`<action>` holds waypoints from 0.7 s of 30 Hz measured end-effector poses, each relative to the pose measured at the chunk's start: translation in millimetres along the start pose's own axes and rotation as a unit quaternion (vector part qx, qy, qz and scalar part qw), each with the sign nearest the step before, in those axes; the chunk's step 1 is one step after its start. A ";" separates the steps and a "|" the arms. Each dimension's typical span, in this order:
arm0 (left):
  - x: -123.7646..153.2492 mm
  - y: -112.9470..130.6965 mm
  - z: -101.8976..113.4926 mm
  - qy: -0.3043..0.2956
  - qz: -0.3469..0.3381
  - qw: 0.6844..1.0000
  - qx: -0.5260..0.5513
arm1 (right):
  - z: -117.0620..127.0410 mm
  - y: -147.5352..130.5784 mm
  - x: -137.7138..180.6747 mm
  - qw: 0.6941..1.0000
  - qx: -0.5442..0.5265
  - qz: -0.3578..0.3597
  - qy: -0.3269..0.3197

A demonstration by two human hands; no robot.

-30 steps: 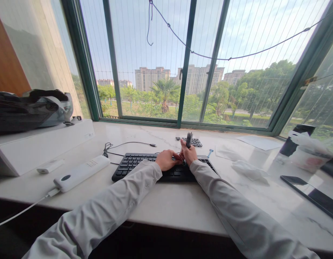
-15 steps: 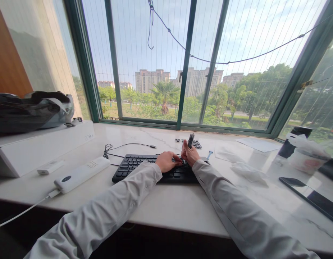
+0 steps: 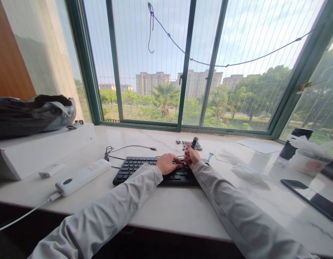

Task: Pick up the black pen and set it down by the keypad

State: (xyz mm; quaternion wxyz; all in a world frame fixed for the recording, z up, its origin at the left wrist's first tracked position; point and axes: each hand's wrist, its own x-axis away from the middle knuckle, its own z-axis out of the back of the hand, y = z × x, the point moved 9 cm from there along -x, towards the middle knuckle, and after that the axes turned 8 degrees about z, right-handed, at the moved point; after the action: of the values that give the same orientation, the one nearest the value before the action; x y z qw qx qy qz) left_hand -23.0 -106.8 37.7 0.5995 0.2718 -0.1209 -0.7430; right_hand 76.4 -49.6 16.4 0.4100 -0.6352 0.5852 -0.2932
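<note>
A black keyboard (image 3: 134, 169) lies near the front of the white counter. My left hand (image 3: 168, 164) rests over its right half, fingers bent and tips drawn together at the keys; anything between them is too small to make out. Close on its right, my right hand (image 3: 191, 157) is closed around a dark tool (image 3: 194, 142), whose black end sticks up above the fist. The tool's lower end is hidden by the hand at the keys. Several loose black keycaps (image 3: 199, 146) lie behind the keyboard, and a small blue tool (image 3: 210, 156) lies off its right corner.
A white power strip (image 3: 84, 176) and a small white adapter (image 3: 51, 170) lie left. Behind them, a white box (image 3: 48, 149) bears a dark bag-like item (image 3: 31, 115). Clear plastic (image 3: 250, 174), a phone (image 3: 309, 196) and a bagged container (image 3: 309, 158) are right. A black cable (image 3: 128, 146) lies behind.
The dark tool in my right hand has tilted to the right and its top sits slightly lower. My left hand stays at nearly the same spot on the keyboard.
</note>
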 end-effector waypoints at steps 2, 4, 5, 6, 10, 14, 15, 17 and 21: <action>0.0 -0.1 -0.1 0.000 0.003 1.000 0.000 | -2.5 2.4 -0.5 1.000 -0.011 -0.007 -0.011; -0.2 -0.4 -0.4 -0.002 0.009 1.000 -0.001 | -4.3 3.2 -1.4 1.000 -0.009 -0.002 -0.019; -0.3 -0.7 -0.6 -0.003 0.013 1.000 -0.002 | -5.4 3.1 -2.0 1.000 -0.005 0.004 -0.023; -0.4 -1.1 -0.6 -0.004 0.016 1.000 -0.002 | -7.0 3.1 -2.6 0.999 0.000 0.010 -0.032; -0.1 -2.2 0.2 -0.002 0.019 1.000 0.002 | -13.6 4.2 -4.7 0.997 0.009 0.027 -0.070; 1.4 -0.2 -0.1 -0.015 0.008 1.000 0.022 | -20.9 -0.7 -1.7 0.989 0.045 0.081 -0.113; 1.8 0.4 0.2 -0.017 0.006 1.000 0.025 | -23.0 -1.9 0.6 0.986 0.056 0.093 -0.124; 2.2 1.5 1.3 -0.019 0.005 0.999 0.026 | -25.6 -4.2 5.9 0.982 0.074 0.110 -0.135; 1.8 3.6 1.2 -0.036 0.003 0.999 0.020 | -29.3 -6.8 15.4 0.972 0.125 0.130 -0.149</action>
State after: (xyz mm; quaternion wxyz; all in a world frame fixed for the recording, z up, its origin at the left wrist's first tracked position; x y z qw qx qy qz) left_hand -20.9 -109.6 40.1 0.5912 0.2562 -0.1582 -0.7482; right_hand 57.0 -70.1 35.0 0.6033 -0.5340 0.5537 -0.2105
